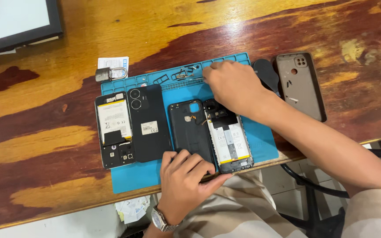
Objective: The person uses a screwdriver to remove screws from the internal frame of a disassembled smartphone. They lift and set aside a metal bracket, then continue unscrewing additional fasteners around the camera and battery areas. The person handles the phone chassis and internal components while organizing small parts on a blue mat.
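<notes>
Head view: the left hand (185,183) rests with fingers curled on the lower edge of the opened phone (228,139) on the blue mat (261,141). The right hand (233,83) pinches a small tool (198,78), barely visible, over the mat's tray slots.

Worn, glossy wooden table (45,132) in patchy red-brown and yellow, pale tiled floor (89,222) below its edge.

Left hand (185,181), lower centre of the frame: bare, with a silver metal-link wristwatch (160,220) at the wrist. Right hand (234,86), upper centre: bare, forearm uncovered. Beige, faintly striped cloth (243,207) covers the body at the lower right.
</notes>
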